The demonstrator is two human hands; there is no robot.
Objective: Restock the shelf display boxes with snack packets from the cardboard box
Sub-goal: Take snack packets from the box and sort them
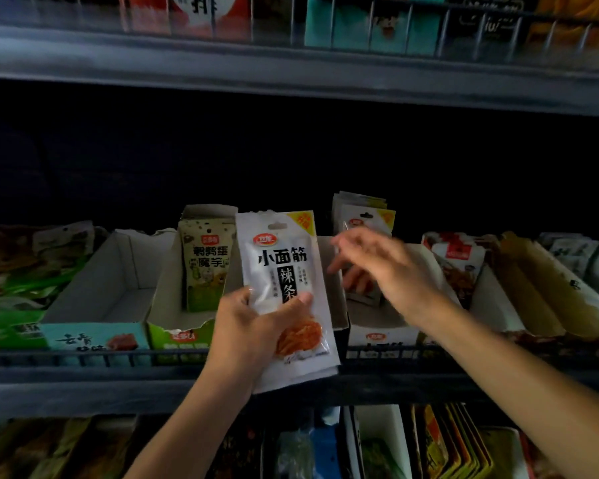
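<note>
- Head view: white snack packets (pixel 284 271) stand upright, pinched by the left hand (pixel 253 326) at their lower half, before the shelf's display boxes (pixel 377 337).
- Right hand (pixel 381 267), fingers loosely spread, hovers beside them over shelved packets (pixel 363 216); blurred.

Dim shop aisle, grey metal shelving (pixel 291 67), dark recess behind
</note>
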